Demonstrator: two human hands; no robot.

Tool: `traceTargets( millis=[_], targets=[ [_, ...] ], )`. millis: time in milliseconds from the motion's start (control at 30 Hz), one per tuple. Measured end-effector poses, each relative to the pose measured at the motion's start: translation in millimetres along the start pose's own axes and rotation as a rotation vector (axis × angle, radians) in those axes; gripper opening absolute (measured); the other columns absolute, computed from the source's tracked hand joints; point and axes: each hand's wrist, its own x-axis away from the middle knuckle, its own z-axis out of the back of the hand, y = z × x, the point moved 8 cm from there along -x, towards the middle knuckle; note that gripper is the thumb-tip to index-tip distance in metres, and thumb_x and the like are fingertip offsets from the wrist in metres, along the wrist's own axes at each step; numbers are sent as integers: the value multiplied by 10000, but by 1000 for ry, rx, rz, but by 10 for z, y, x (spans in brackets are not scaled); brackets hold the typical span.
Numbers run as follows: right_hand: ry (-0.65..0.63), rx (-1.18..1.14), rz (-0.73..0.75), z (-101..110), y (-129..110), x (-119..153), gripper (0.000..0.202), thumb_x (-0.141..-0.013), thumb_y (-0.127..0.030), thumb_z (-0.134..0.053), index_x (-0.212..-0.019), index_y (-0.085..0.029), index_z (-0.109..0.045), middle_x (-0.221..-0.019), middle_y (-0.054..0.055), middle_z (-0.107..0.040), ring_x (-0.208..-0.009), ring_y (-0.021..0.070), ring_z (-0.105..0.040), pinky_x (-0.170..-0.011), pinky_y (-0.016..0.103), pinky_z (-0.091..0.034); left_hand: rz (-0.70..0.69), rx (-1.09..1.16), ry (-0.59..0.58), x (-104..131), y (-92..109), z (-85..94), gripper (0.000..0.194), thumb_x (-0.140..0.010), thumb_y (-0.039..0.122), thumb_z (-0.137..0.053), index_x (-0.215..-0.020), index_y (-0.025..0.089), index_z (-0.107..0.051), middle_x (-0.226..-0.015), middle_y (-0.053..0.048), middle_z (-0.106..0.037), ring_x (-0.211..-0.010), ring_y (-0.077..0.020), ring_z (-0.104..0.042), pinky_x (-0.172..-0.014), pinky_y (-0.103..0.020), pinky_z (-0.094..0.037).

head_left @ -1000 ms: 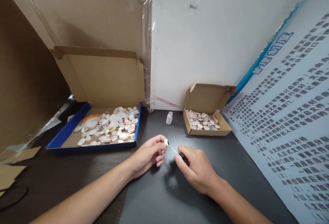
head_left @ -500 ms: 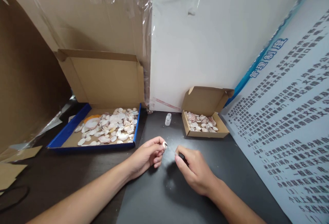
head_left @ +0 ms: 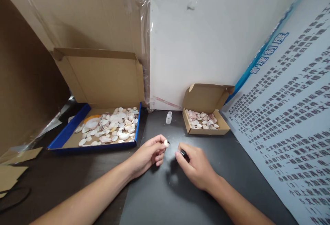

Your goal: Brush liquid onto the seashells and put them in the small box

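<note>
Between the thumb and index finger of my left hand point(head_left: 152, 152) a small white seashell point(head_left: 166, 143) is pinched, a dark spot showing at its edge. Just to the right, my right hand point(head_left: 197, 166) is closed around a small black cap point(head_left: 183, 152). Whether a stem or brush extends from this cap is hard to make out now. The two hands are a short gap apart, above the dark mat. Beyond them stands a small clear glass bottle point(head_left: 168, 118), uncapped, with a pale label.
On the left, an open blue-sided box point(head_left: 65, 132) holds many loose shells point(head_left: 110, 125). A smaller brown cardboard box point(head_left: 208, 131) at the back right also contains shells. Cardboard and a white panel point(head_left: 175, 46) rise behind; a printed poster point(head_left: 283, 115) borders the right.
My right hand has drawn slightly away from the shell, and the thin clear stem seen between them no longer shows. My left hand keeps its pinch, with the shell turned a little.
</note>
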Motion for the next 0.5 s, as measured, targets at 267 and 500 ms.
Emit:
traceTargets(
  millis=[267,500],
  targets=[
    [-25,-75,15,-25,-4,-2,314,-942,-376,-391,-685,-197,-395,-585,-42,-417,-550,118,-397,-542,242,-257,-2,10,-3,-1,2,-4,156,-764,223,-626,-798,185,-477,-579,79,-359,-444,-44,-299,-442,-179,-283],
    [-18,-140,65,-19,-35,17,299,-956,-358,-349,-705,-199,-388,-618,-35,-440,-573,121,-418,-572,243,-294,-13,12,7,2,0,3,140,-770,210,-613,-798,185,-479,-573,79,-361,-445,-48,-310,-442,-179,-293]
  ],
)
